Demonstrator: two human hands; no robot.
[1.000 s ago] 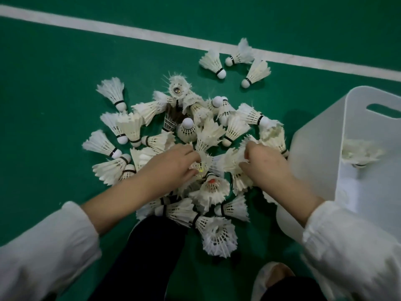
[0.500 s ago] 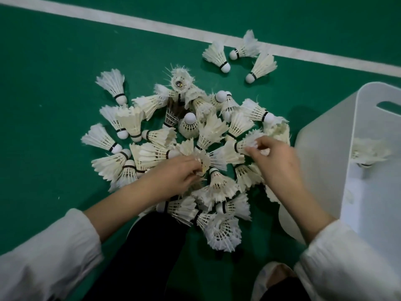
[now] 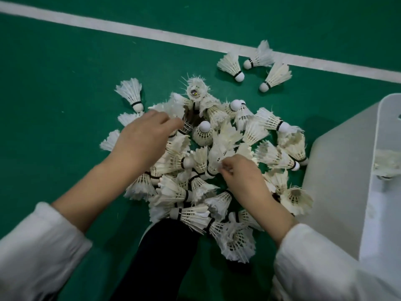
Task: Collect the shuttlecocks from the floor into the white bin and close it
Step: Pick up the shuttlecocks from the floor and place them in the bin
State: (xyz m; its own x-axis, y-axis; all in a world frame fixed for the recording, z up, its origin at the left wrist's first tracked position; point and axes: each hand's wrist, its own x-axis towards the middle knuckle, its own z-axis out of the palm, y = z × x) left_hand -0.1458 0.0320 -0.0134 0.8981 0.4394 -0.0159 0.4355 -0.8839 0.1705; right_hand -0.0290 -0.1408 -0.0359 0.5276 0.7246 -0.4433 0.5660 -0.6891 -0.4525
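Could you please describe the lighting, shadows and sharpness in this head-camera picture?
Head view: dim, even light without glare; a soft shadow darkens the green floor beside the white bin; the shuttlecocks are fairly sharp; the left hand and frame-edge sleeves look slightly soft.

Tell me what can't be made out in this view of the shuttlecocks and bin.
Head view only.
White bin: cut by the right edge, lid unseen.
Left hand: its back hides its grip.
Shuttlecocks: some lie under hands and each other, count unclear.
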